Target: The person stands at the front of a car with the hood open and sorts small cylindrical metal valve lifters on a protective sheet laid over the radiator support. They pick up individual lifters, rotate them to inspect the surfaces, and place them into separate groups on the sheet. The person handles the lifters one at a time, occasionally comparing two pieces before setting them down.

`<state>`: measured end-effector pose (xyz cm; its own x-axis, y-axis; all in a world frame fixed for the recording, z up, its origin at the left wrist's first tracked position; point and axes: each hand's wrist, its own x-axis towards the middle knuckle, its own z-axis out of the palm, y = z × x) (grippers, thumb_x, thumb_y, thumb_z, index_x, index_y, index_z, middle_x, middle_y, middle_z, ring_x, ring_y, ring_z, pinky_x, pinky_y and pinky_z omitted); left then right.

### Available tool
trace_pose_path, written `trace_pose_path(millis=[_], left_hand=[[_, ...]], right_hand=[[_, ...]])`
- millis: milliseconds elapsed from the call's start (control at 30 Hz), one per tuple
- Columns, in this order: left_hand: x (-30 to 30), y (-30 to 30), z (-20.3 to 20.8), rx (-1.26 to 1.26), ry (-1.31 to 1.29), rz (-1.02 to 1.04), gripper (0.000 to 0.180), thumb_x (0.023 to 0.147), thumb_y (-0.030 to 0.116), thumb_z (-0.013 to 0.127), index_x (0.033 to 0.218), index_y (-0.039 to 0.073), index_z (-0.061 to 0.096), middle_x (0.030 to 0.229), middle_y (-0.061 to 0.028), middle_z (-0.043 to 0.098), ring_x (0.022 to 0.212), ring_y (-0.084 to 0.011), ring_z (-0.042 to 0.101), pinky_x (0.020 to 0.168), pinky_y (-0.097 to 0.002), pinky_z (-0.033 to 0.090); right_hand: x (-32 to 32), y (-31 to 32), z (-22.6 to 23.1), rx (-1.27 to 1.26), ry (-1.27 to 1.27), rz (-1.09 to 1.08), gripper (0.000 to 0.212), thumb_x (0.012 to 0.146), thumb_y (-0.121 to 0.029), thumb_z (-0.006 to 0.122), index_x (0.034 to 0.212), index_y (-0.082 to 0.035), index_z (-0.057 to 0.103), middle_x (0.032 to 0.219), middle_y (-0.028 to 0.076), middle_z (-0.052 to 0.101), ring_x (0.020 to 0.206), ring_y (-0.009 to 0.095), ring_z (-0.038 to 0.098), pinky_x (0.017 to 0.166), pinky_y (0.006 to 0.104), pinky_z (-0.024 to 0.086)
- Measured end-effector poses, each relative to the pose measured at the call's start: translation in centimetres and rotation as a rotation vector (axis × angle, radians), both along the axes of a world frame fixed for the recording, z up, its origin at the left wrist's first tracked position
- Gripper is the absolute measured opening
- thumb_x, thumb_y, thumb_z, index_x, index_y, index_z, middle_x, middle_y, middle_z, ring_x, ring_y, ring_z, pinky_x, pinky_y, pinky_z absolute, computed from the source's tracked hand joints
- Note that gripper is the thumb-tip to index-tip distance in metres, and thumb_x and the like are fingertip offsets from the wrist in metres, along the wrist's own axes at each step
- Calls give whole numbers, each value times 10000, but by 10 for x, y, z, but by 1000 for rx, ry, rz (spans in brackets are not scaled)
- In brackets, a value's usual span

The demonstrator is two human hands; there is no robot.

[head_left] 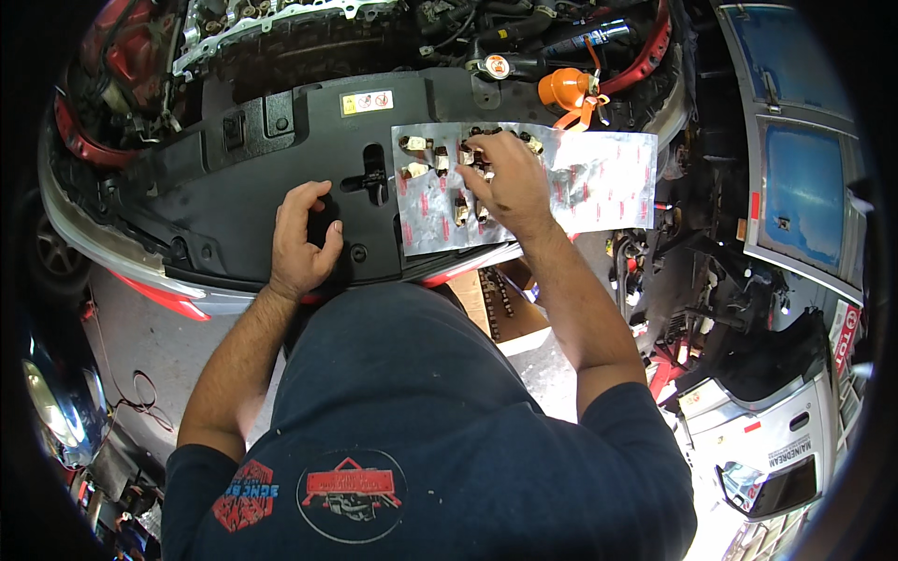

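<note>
My right hand [513, 182] is over a silvery sheet [608, 178], its fingers curled down among several small dark parts with pale bands [441, 161]. Its thumb and fingertips close in at one of these parts; the hand hides what exactly is between them. The parts lie in loose groups on the sheet's left half. To the left, my left hand [304, 241] hovers at or just above the black plastic cover [243, 201] at the car's front. Nothing is in it; its fingers are loosely bent and the thumb stands apart.
An orange funnel-like item [564, 89] sits beyond the sheet, near a dark spray can [599, 35]. The exposed engine [267, 19] is at the far left. Below the bumper stands a cardboard box [519, 323] holding a row of dark parts. A blue-windowed door [800, 187] is at right.
</note>
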<state>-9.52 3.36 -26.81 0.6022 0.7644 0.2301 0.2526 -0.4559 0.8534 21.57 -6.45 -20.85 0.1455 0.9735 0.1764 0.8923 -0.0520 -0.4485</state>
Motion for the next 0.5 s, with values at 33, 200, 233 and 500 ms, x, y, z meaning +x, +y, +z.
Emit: trace_pose_path(millis=[33,200,233,500], left_hand=[[0,-1,0,9,2,2,559,798,38,694,1341,43,561,1267,-138,586,992,-250,589,966,-389,474],[1,0,1,43,5,-4,550,795,36,695,1330,38,565,1264,-139,586,991,-248,591,962,-389,474],[1,0,1,45,2,-4,549,795,36,696,1328,38,566,1264,-138,587,990,-248,592,962,-388,474],[2,-1,0,36,-22,-1,530,795,35,696,1311,41,572,1253,-132,594,984,-248,593,952,-381,472]], right_hand=[[2,-2,1,0,-17,-35,369,827,-211,800,1135,-63,660,996,116,619,934,337,619,828,440,509],[-2,-4,6,-42,-95,-22,334,831,-209,793,1100,-60,664,991,121,619,931,334,633,810,443,524],[-3,-1,7,-47,-106,-32,304,834,-216,788,1068,-59,675,983,123,621,931,335,637,807,445,526],[-18,9,5,-259,-222,-345,316,878,-392,748,866,-76,753,927,122,667,941,330,673,838,459,537]])
